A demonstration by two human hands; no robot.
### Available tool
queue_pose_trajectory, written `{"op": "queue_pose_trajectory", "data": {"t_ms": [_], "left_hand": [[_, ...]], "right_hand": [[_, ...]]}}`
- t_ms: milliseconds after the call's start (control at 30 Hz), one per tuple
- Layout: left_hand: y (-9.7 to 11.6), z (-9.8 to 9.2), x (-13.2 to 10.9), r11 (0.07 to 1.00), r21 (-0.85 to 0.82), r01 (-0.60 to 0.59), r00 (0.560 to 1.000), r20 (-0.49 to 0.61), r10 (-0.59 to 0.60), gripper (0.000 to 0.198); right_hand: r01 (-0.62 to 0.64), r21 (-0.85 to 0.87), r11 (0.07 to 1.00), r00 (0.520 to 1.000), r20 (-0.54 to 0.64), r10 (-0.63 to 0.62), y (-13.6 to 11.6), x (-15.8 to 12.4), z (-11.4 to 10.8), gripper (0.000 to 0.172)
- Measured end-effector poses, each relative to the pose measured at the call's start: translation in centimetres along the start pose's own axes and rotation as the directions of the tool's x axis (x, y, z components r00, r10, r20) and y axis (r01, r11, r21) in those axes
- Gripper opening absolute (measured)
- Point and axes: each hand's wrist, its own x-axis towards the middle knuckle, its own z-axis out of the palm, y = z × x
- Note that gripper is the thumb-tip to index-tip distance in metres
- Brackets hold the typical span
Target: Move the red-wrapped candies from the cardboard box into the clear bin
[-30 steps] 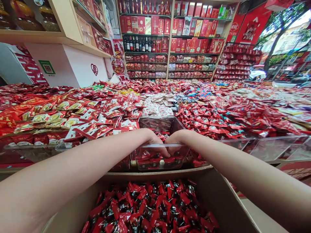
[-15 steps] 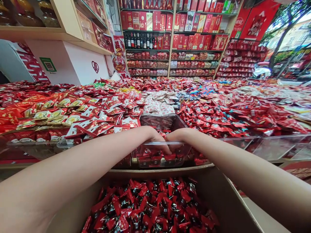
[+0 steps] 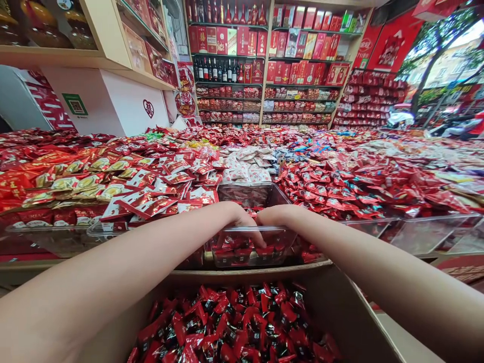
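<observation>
Both my hands reach over the front wall of a clear plastic bin (image 3: 223, 229) holding red-wrapped candies (image 3: 242, 256). My left hand (image 3: 247, 224) dips in from the left, a finger stretched down onto the candies, seen through the plastic. From the right, my right hand (image 3: 270, 217) bends in close beside it; its fingers are mostly hidden behind the left hand and the wall. No candy shows in either hand. Below my forearms is an open cardboard box (image 3: 245, 273), with many red and black wrapped candies (image 3: 230, 322) inside.
Heaps of red and white packets (image 3: 151, 199) lie left of the bin, red packets (image 3: 333, 186) to its right, and white packets (image 3: 247, 164) behind. Clear bin walls (image 3: 434, 232) line the counter front. Shelves with boxes and bottles (image 3: 217, 70) stand at the back.
The whole view has shifted slightly, with the scene sitting a little lower. My hands stay inside the bin, nearly in the same place.
</observation>
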Motion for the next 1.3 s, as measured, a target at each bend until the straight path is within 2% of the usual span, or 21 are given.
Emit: {"op": "queue_pose_trajectory", "data": {"t_ms": [267,300,367,400,467,500,533,567,633,700,733,767,833,867,933,1000,1067,1200,1233,1300], "left_hand": [[-0.2,-0.2,0.0,1.0,-0.029,-0.009,0.998,0.069,0.012,0.055],[-0.2,-0.1,0.0,1.0,-0.028,-0.011,0.997,0.078,0.013,0.054],[-0.3,-0.1,0.1,1.0,-0.021,-0.016,0.996,0.083,0.018,0.052],[-0.3,-0.2,0.2,1.0,-0.017,-0.019,0.997,0.079,0.021,0.051],[-0.3,-0.2,0.4,1.0,-0.009,-0.026,0.997,0.068,0.027,0.05],[-0.3,-0.2,0.5,1.0,-0.007,-0.03,0.997,0.065,0.03,0.049],[-0.3,-0.1,0.6,0.999,-0.005,-0.034,0.998,0.062,0.034,0.048],[-0.3,-0.1,0.7,0.999,-0.005,-0.039,0.997,0.06,0.039,0.047],[-0.2,0.0,0.7,0.999,-0.007,-0.046,0.997,0.061,0.047,0.045],[0.0,0.1,0.5,0.999,-0.003,-0.053,0.997,0.051,0.053,0.044],[0.1,0.1,0.4,0.999,0.0,-0.052,0.998,0.043,0.052,0.043],[0.1,0.1,0.2,0.999,0.005,-0.047,0.998,0.033,0.047,0.043],[0.3,0.2,-0.1,1.0,0.005,-0.025,1.0,0.004,0.025,0.043],[0.4,0.2,-0.2,1.0,-0.001,-0.016,1.0,-0.018,0.016,0.043],[0.5,0.3,-0.4,1.0,-0.013,-0.007,0.999,-0.048,0.007,0.044],[0.6,0.4,-0.4,1.0,-0.011,-0.002,1.0,-0.014,0.002,0.043],[0.7,0.4,-0.4,1.0,-0.006,0.003,0.999,0.049,-0.003,0.041],[0.8,0.5,-0.4,1.0,-0.031,-0.003,0.998,0.069,0.005,0.039],[0.8,0.5,-0.3,0.999,-0.037,0.006,0.998,0.061,-0.004,0.039],[0.8,0.5,-0.2,0.998,-0.051,0.021,0.999,0.05,-0.018,0.038]], "right_hand": [[0.047,-0.182,0.982,0.999,0.025,-0.043,-0.7,-0.6,-0.7,0.026],[0.041,-0.223,0.974,0.999,-0.007,-0.044,-0.7,-1.0,-0.9,0.027],[0.033,-0.304,0.952,0.987,-0.142,-0.08,-0.8,-2.4,-1.4,0.025],[0.031,-0.323,0.946,0.965,-0.238,-0.113,-0.9,-3.6,-1.5,0.023],[0.049,-0.293,0.955,0.891,-0.419,-0.174,-0.8,-6.7,-1.5,0.02],[0.083,-0.248,0.965,0.863,-0.466,-0.195,-0.8,-8.3,-1.2,0.019],[0.131,-0.19,0.973,0.862,-0.462,-0.206,-0.7,-9.7,-0.6,0.019],[0.202,-0.117,0.972,0.886,-0.401,-0.232,-0.6,-10.8,0.3,0.018],[0.352,0.063,0.934,0.927,-0.161,-0.338,-0.5,-11.5,3.5,0.017],[0.414,0.187,0.891,0.901,0.054,-0.43,-0.5,-10.0,8.3,0.018],[0.41,0.166,0.897,0.899,0.094,-0.429,-0.6,-8.7,11.1,0.019],[0.368,0.115,0.923,0.919,0.103,-0.379,-0.7,-7.2,13.9,0.017],[0.348,0.055,0.936,0.93,0.108,-0.353,-0.9,-4.3,19.3,0.017],[0.346,0.057,0.936,0.926,0.142,-0.351,-1.1,-3.2,21.6,0.02],[0.382,0.078,0.921,0.914,0.119,-0.389,-1.4,-1.8,24.9,0.022],[0.412,0.102,0.905,0.904,0.08,-0.421,-1.6,-1.4,26.4,0.018],[0.409,0.118,0.905,0.899,0.119,-0.422,-1.8,-1.5,26.4,0.015],[0.323,0.218,0.921,0.858,0.344,-0.382,-1.2,-1.8,23.9,0.012],[0.293,0.266,0.918,0.859,0.348,-0.375,-0.8,-1.8,23.2,0.011],[0.232,0.399,0.887,0.891,0.279,-0.358,0.1,-1.7,22.1,0.012]]}}
